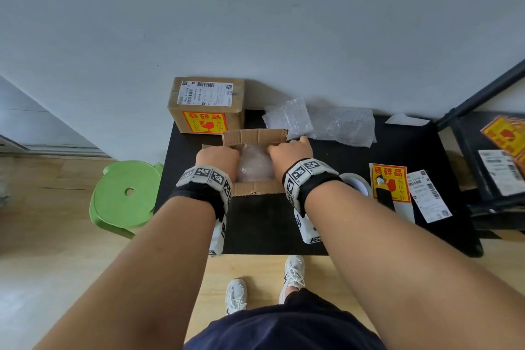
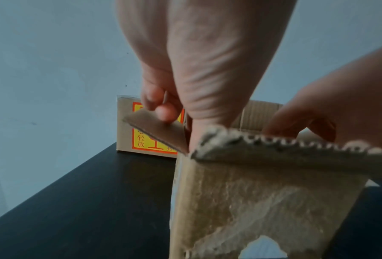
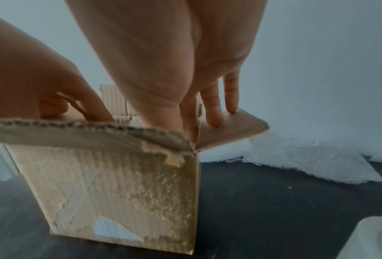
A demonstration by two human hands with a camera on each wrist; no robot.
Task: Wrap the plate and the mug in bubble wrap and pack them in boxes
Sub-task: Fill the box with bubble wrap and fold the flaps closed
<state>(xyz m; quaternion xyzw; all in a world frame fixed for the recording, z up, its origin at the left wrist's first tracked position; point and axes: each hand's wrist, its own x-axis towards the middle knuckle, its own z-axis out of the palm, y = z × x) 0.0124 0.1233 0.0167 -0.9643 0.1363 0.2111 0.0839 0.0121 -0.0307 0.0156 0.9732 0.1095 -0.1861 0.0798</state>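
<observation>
Head view: open box (image 1: 257, 188), the landmark, mid-tabletop (image 1: 355, 162). Inside it: bubble-wrapped item (image 1: 254, 163), plate or mug not discernible. Left hand (image 1: 217, 159) pinches the box's left side flap (image 2: 161, 130); right hand (image 1: 289, 148) lies with straight fingers on its right side flap (image 3: 232, 127). Behind-left of box: sealed box (image 1: 206, 105). Behind-right: spare bubble wrap (image 1: 321, 122). Right: tape roll (image 1: 356, 183). Advice: fold both side flaps inward together, level, without crushing the contents.

We are resting our left hand (image 1: 218, 160) and right hand (image 1: 290, 149) on the side flaps of the open box (image 1: 257, 187), with a bubble-wrapped bundle (image 1: 254, 163) lying inside it on the black table (image 1: 341, 167).
</observation>
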